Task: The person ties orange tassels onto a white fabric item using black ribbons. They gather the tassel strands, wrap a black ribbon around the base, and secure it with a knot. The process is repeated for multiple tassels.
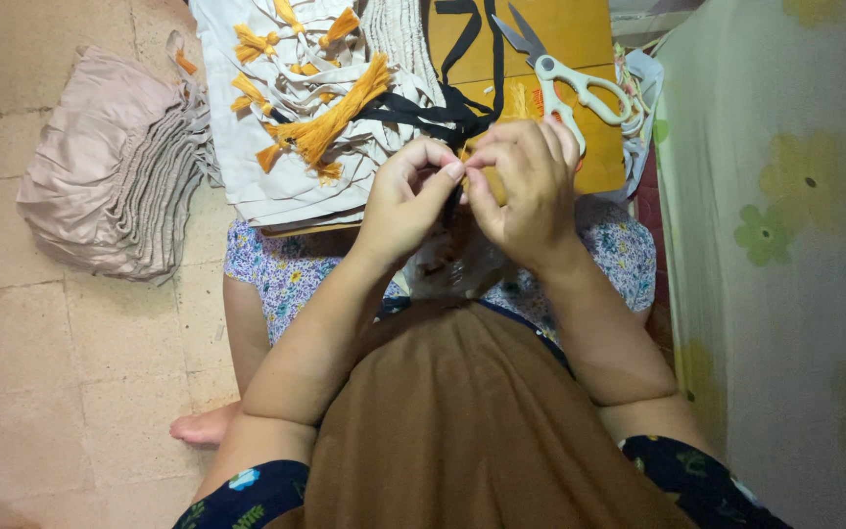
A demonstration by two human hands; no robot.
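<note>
Beige cloth and black ribbon, both hands pinching at the middle.

Beyond the hands lies a yellow board; left of the left hand, a pile of beige cloth on the floor and stacked beige pieces with orange tassels. Scissors rest just beyond the right hand. Both hands are closed narrow, fingertips touching, pinching a black ribbon that runs from them onto the board.

Folded cloth pile on tiled floor

Black cord, thin, pinched between fingertips, trailing over orange tassels on board
</note>
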